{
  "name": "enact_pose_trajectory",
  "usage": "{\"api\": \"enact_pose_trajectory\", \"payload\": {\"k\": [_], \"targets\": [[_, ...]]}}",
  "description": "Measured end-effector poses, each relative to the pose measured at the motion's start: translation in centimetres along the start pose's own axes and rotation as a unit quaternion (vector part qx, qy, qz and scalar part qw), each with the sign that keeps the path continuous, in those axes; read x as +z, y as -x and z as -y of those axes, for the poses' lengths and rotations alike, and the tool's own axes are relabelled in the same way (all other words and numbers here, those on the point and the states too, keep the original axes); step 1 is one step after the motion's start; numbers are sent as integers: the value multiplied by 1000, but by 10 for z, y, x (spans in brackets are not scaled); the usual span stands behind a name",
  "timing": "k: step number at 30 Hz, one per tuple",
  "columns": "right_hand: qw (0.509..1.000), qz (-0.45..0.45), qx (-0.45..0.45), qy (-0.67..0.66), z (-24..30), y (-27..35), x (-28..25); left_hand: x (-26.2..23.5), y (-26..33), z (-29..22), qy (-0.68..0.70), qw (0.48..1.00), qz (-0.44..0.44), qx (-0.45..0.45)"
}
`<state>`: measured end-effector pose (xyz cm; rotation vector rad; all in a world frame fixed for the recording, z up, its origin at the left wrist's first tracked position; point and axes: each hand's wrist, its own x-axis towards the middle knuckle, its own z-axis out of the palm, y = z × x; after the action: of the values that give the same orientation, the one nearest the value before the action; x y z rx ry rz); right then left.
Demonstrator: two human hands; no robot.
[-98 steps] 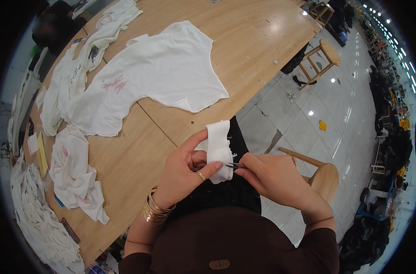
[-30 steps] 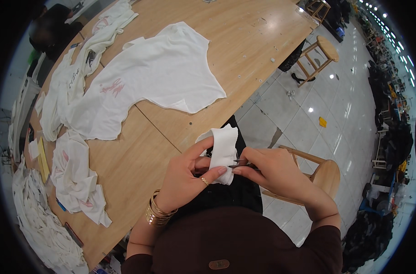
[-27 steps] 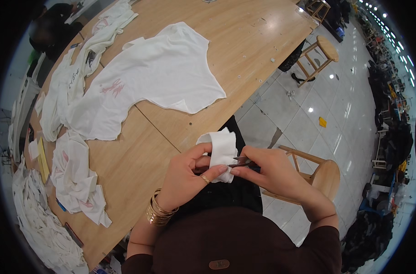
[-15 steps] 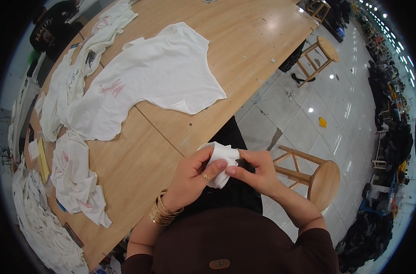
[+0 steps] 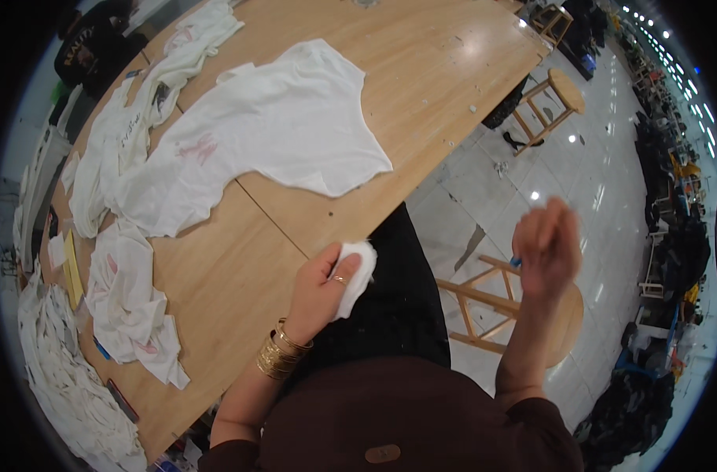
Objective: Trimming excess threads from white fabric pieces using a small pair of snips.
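A small wad of folded white cloth (image 5: 361, 267) is pinched in my left hand (image 5: 318, 289), thumb on top, just off the table's near edge and above my lap. Up to the right, apart from the cloth, is my right hand (image 5: 546, 250), blurred, its fingers curled in. A bit of something blue (image 5: 516, 261) shows at its inner side, too small to name. On the table a white garment (image 5: 295, 118) with a pink print lies spread out beyond my left hand.
More white garments lie crumpled along the left of the wooden table (image 5: 256, 267), with a white heap (image 5: 68, 377) at the near left. A wooden stool (image 5: 567, 326) stands behind my right hand, another stool (image 5: 564, 90) farther off. A person (image 5: 91, 51) is at the far left.
My right hand has let go of the white cloth and swung up to the right. The left hand keeps the cloth and has shifted slightly left.
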<state>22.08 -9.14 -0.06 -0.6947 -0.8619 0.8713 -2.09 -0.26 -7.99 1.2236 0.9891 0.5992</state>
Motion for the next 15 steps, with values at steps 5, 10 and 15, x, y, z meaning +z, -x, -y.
{"api": "enact_pose_trajectory", "payload": {"k": [5, 10, 15], "targets": [[890, 21, 233, 392, -5, 4, 23, 10, 9, -32, -47, 997, 33, 51], [770, 210, 67, 599, -13, 7, 49, 14, 17, -53, -55, 993, 36, 96], [733, 233, 37, 638, -11, 7, 57, 13, 20, -53, -90, 989, 29, 115]]}}
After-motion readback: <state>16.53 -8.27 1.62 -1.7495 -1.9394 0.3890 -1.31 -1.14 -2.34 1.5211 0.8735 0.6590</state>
